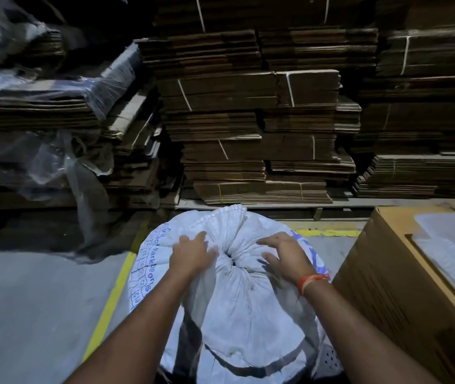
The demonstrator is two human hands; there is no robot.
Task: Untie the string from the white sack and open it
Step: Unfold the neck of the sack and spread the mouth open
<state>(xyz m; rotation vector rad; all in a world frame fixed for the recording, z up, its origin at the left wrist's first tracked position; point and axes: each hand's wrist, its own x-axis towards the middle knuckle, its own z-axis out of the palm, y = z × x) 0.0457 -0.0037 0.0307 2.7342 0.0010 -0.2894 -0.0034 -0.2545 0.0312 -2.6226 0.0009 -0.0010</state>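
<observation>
A big white woven sack (pixel 237 309) with blue print stands on the floor right in front of me. Its top is gathered into a tight puckered neck (pixel 232 260), with the loose flap fanning out behind. I cannot make out the string itself in the folds. My left hand (pixel 191 256) rests on the sack just left of the neck, fingers spread. My right hand (pixel 284 256) lies on the sack just right of the neck, fingers apart, an orange thread band on its wrist. Neither hand grips anything I can see.
A large brown cardboard box (pixel 403 286) stands close on the right, touching the sack's side. Tall stacks of bundled flat cardboard (pixel 248 120) fill the back. Plastic-wrapped cardboard (pixel 54 106) is piled at the left. A yellow floor line (pixel 115 295) runs left of the sack.
</observation>
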